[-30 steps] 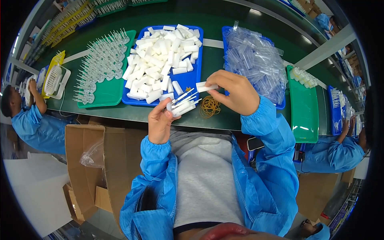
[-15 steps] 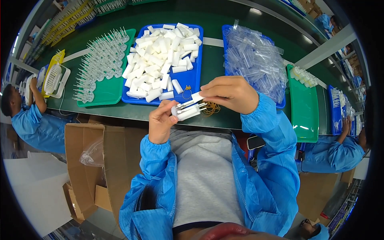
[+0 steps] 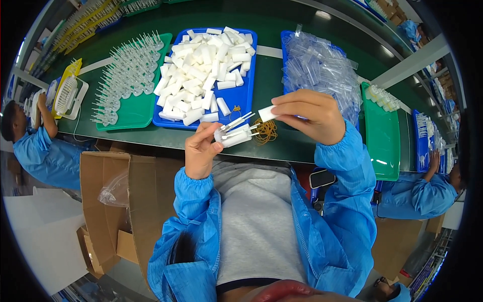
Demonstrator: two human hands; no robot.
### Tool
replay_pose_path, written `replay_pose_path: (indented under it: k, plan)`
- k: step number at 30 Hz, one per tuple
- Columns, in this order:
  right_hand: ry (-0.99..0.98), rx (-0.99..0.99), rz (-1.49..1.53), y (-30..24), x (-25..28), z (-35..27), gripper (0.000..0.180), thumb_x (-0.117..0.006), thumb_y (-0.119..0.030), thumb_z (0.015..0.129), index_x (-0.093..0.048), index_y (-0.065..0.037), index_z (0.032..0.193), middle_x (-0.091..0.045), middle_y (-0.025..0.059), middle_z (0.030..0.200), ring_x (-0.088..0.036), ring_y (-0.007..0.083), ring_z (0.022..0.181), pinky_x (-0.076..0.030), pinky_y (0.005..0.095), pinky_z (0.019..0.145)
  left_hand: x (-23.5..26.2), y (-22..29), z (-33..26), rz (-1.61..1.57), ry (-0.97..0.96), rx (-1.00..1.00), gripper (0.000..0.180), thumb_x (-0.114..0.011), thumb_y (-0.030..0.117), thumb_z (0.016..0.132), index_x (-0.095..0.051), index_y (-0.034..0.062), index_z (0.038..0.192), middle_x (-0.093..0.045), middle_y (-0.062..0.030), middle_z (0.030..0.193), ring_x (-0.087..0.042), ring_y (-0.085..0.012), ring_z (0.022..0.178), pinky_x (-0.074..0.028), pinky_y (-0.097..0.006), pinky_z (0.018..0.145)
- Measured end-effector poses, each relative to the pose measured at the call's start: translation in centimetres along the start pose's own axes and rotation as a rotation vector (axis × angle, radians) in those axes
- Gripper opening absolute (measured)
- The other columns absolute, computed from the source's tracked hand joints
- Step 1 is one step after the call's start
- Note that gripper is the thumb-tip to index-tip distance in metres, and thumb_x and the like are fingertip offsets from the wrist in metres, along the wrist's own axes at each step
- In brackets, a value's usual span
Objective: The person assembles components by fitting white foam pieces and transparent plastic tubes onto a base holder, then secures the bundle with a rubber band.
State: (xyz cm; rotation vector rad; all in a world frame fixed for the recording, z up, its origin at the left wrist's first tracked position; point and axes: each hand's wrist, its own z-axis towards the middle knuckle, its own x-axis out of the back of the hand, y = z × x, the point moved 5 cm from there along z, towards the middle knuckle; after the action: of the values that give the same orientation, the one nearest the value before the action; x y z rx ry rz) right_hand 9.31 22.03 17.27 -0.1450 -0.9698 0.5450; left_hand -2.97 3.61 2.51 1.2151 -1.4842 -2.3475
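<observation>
My left hand [image 3: 200, 148] is closed around the base of a pronged plastic piece [image 3: 218, 135], whose thin pins point to the right. White cylinders sit on some of its pins, while others stand bare. Pinched in the fingertips of my right hand [image 3: 314, 115] is a loose white cylinder [image 3: 267, 113], apart from the pin tips. Behind my hands, a blue tray [image 3: 244, 95] carries a heap of similar white cylinders [image 3: 206, 65]. A tangle of tan rubber bands [image 3: 266, 132] lies on the table below the right hand's cylinder.
A green tray [image 3: 141, 117] at left holds rows of clear pronged pieces [image 3: 128, 70]. Clear plastic tubes [image 3: 317, 65] fill another blue tray behind my right hand. Further right lies a green tray [image 3: 382, 136] with small pale pieces. Co-workers sit on both sides; a cardboard box [image 3: 105, 201] stands lower left.
My right hand has moved right and slightly back with its white cylinder, away from the pins. A pin the cylinder had covered or neighboured now shows bare. The left hand has barely moved.
</observation>
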Motion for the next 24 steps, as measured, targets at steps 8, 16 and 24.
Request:
replay_pose_path:
  k: [8,16,24]
  plan:
    - [-0.058,-0.074,0.048,-1.3,-0.7,-0.3,0.018,-0.073,-0.003,0.072,-0.067,-0.003,0.089,-0.068,0.0132,0.095,-0.066,0.0253,0.080,-0.054,0.0310,0.066,-0.4,0.0,0.0,0.062,-0.017,-0.009,0.046,-0.072,-0.006,0.071,-0.061,0.0014,0.115,-0.052,-0.0090,0.112,-0.053,-0.0204,0.106,-0.046,-0.030,0.090]
    - [-0.110,-0.071,0.014,-1.3,-1.9,-0.1,0.017,-0.072,-0.005,0.074,-0.068,-0.003,0.089,-0.068,0.0129,0.094,-0.067,0.0248,0.078,-0.054,0.0311,0.067,-1.1,0.4,-0.2,0.163,-0.049,-0.020,0.047,-0.069,-0.014,0.069,-0.061,-0.0010,0.114,-0.050,-0.0108,0.112,-0.053,-0.0199,0.106,-0.054,-0.030,0.084]
    - [-0.147,0.027,-0.099,-1.6,-2.2,0.0,0.015,-0.070,-0.006,0.075,-0.067,-0.003,0.089,-0.068,0.0131,0.093,-0.067,0.0256,0.080,-0.055,0.0314,0.067,-1.2,0.4,-0.1,0.196,-0.102,0.075,0.049,-0.067,-0.016,0.068,-0.060,-0.0019,0.115,-0.048,-0.0112,0.115,-0.054,-0.0187,0.104,-0.056,-0.031,0.082]
